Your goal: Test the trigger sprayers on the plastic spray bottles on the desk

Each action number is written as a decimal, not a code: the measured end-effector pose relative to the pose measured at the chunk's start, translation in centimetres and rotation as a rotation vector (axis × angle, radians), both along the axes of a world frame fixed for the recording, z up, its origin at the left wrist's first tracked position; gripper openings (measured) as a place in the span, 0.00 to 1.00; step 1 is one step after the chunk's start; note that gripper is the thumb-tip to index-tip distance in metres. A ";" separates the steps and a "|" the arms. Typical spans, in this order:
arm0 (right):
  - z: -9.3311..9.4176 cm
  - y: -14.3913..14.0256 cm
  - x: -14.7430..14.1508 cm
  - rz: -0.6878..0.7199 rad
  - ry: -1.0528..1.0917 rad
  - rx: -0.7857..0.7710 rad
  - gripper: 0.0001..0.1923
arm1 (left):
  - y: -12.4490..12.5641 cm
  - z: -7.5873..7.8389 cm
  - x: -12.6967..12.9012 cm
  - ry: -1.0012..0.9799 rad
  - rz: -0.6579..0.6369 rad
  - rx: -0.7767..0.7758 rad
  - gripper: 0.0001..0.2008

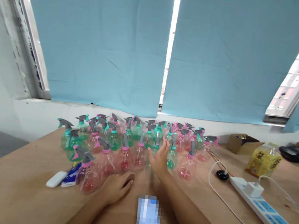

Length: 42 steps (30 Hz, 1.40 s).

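My left hand [118, 187] rests on the table, loosely bent, with a gap between thumb and fingers and nothing seen in it. Just beyond it stands a pink spray bottle [108, 164] with a grey trigger head. Another pink spray bottle [87, 179] is to its left. My right hand [159, 160] is raised at the front of the bottle group, fingers spread and holding nothing. It partly hides a green spray bottle [155, 150]; whether they touch I cannot tell. To its right are a green spray bottle [172, 158] and a pink spray bottle [186, 167].
Several more pink and green spray bottles crowd toward the wall. A phone [149, 218] lies between my forearms. At left are a white mouse-shaped object [57, 179] and a blue packet [71, 175]. A power strip [264, 213], cables, a yellow jug [264, 159] and a cardboard box [243, 144] occupy the right.
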State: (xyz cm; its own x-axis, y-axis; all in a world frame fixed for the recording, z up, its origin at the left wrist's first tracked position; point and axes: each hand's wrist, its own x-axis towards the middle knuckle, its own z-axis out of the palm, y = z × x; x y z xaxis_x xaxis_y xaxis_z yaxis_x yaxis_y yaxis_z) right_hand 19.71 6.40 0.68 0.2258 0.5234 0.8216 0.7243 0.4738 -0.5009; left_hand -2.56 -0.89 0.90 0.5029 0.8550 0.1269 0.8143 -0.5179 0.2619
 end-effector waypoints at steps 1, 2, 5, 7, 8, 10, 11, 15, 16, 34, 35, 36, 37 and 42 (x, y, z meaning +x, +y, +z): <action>0.7 -0.6 0.3 0.005 -0.015 0.025 0.38 | 0.0 0.0 0.0 0.004 0.002 0.001 0.17; 1.5 -1.1 0.8 0.000 -0.028 0.050 0.37 | 0.0 -0.1 0.0 0.006 0.000 0.004 0.17; 4.1 -2.0 2.6 -0.088 -0.100 0.087 0.35 | 0.1 -0.3 -0.1 -0.002 -0.005 0.023 0.16; 5.4 -1.7 4.0 -0.189 -0.075 0.029 0.30 | 0.1 -0.3 -0.1 0.001 -0.008 0.026 0.17; 5.7 -1.4 4.7 -0.205 -0.066 -0.030 0.27 | 0.1 -0.3 -0.1 0.004 -0.010 0.024 0.17; 5.8 -0.6 5.9 -0.223 -0.070 -0.166 0.27 | 0.2 -0.3 -0.1 0.011 -0.017 0.018 0.17; 5.6 -0.2 6.4 -0.235 -0.098 -0.222 0.28 | 0.2 -0.3 -0.1 0.010 -0.017 0.018 0.16; 4.3 0.2 7.1 -0.299 -0.261 -0.349 0.26 | 0.2 -0.4 -0.1 -0.004 -0.016 0.019 0.16; 4.1 0.1 7.1 -0.312 -0.289 -0.373 0.24 | 0.2 -0.4 -0.2 -0.007 -0.018 0.018 0.16; 2.3 -7.2 6.0 -0.169 -0.461 -0.298 0.15 | -0.1 -0.2 -0.2 -0.018 -0.049 0.017 0.14; 1.8 -7.4 5.8 -0.110 -0.437 -0.231 0.18 | -0.1 -0.3 -0.2 -0.015 -0.045 0.019 0.15; 1.3 -7.6 5.5 -0.057 -0.413 -0.159 0.21 | -0.1 -0.3 -0.3 -0.012 -0.041 0.021 0.16; 0.8 -7.7 5.2 -0.011 -0.384 -0.093 0.24 | -0.1 -0.3 -0.3 -0.010 -0.039 0.023 0.17; 0.1 -7.5 3.0 0.243 -0.076 -0.045 0.39 | -0.1 -0.5 -0.3 -0.011 -0.037 0.022 0.17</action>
State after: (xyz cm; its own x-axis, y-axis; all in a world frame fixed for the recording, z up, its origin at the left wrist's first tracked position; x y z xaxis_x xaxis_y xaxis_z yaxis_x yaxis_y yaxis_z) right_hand 22.69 -1.11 0.78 0.0273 0.5910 0.8062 0.6287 0.6169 -0.4735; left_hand -2.88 -0.97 0.37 0.5324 0.8329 0.1511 0.7918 -0.5531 0.2591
